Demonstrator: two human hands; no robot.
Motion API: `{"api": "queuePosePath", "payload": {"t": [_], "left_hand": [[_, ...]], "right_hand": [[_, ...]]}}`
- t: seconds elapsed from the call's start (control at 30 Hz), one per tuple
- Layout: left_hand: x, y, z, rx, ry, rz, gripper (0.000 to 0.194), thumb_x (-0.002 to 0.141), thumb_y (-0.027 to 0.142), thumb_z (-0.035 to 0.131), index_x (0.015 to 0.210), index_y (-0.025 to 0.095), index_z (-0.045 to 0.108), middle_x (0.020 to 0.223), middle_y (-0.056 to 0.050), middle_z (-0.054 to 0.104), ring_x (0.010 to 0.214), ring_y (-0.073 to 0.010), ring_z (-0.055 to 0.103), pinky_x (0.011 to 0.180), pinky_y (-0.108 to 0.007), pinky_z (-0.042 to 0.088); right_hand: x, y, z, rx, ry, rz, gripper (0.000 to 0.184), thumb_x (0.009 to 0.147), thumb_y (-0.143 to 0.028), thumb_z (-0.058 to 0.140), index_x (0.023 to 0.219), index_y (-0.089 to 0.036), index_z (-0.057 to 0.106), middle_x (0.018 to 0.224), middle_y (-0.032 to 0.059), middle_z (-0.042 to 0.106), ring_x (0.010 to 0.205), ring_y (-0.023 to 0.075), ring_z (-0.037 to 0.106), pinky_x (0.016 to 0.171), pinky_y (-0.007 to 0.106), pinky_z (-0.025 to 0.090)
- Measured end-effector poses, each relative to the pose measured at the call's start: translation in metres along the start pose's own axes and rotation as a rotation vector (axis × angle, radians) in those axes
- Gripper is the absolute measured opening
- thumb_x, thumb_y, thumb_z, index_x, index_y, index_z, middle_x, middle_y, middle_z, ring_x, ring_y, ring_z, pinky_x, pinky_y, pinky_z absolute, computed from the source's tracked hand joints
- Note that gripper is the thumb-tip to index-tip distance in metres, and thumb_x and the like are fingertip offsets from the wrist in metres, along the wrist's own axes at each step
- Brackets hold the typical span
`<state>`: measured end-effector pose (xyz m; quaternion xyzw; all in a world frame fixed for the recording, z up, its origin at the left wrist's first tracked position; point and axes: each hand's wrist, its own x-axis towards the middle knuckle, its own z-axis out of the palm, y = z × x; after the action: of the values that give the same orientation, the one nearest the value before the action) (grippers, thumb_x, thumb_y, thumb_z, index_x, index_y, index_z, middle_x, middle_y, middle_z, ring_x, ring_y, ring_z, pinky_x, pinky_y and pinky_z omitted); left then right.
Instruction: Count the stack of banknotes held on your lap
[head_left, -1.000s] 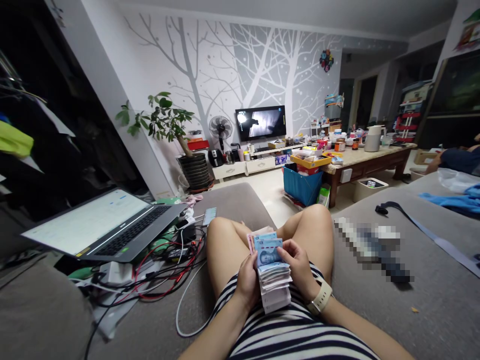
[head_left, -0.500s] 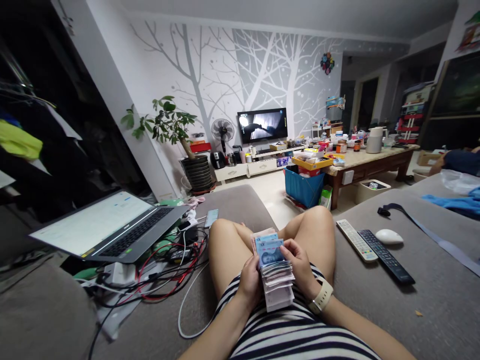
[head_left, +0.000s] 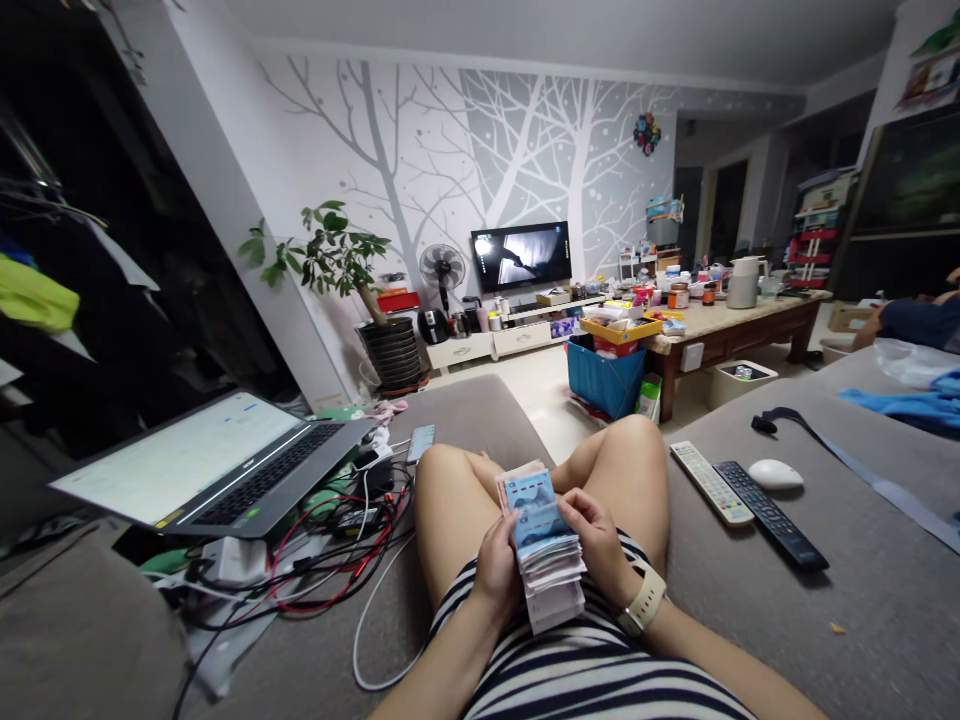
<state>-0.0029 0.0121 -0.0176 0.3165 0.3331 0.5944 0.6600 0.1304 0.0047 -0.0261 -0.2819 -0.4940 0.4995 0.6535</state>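
A thick stack of banknotes (head_left: 551,560) rests over my lap, blue notes on top and paler note ends fanned below. My left hand (head_left: 499,560) is closed around the stack's left side, thumb on its face. On the right edge, my right hand (head_left: 596,530) pinches a blue banknote (head_left: 538,522) that is bent over the pile. Another blue note lies flat behind it, with pinkish note edges showing at the upper left. A pale watch is on my right wrist.
To my left lie an open laptop (head_left: 217,460) and tangled cables (head_left: 360,520). At right on the grey sofa are a white remote (head_left: 711,484), a black remote (head_left: 771,515), a white mouse (head_left: 775,474) and a strap (head_left: 862,475). Part of another person shows at far right.
The upper blue banknote has been bent down toward me by my right hand, showing more of the blue note behind it. The view has shifted slightly.
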Motion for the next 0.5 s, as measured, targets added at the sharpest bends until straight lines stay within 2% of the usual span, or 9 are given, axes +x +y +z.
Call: {"api": "queuePosePath", "payload": {"t": [0.17, 0.37, 0.5], "left_hand": [[0.0003, -0.0029, -0.0013, -0.031, 0.022, -0.056, 0.028, 0.066, 0.03, 0.071, 0.087, 0.012, 0.072, 0.086, -0.01, 0.077, 0.088, -0.03, 0.072, 0.081, -0.04, 0.055], [0.0001, -0.0057, -0.0016, -0.01, 0.002, -0.014, 0.029, 0.065, 0.032, 0.073, 0.085, 0.011, 0.072, 0.085, -0.01, 0.077, 0.085, -0.0298, 0.072, 0.079, -0.039, 0.055], [-0.0011, -0.0035, 0.0002, 0.016, -0.005, 0.014, 0.03, 0.063, 0.031, 0.075, 0.085, 0.011, 0.073, 0.084, -0.011, 0.077, 0.086, -0.0306, 0.072, 0.08, -0.04, 0.055]], "right_hand": [[-0.0017, -0.0009, -0.001, -0.023, 0.02, -0.001, 0.039, 0.078, -0.053, 0.067, 0.064, -0.019, 0.055, 0.06, -0.0031, 0.049, 0.057, 0.0121, 0.042, 0.056, 0.025, 0.036], [-0.0015, 0.0016, -0.0031, -0.101, -0.003, -0.019, 0.046, 0.086, -0.058, 0.054, 0.063, -0.019, 0.057, 0.052, -0.0015, 0.052, 0.051, 0.0128, 0.042, 0.053, 0.026, 0.034], [0.0015, 0.0072, -0.0046, -0.153, 0.068, -0.006, 0.04, 0.079, -0.053, 0.067, 0.064, -0.02, 0.051, 0.056, -0.0038, 0.048, 0.054, 0.0122, 0.041, 0.055, 0.026, 0.035]]}}
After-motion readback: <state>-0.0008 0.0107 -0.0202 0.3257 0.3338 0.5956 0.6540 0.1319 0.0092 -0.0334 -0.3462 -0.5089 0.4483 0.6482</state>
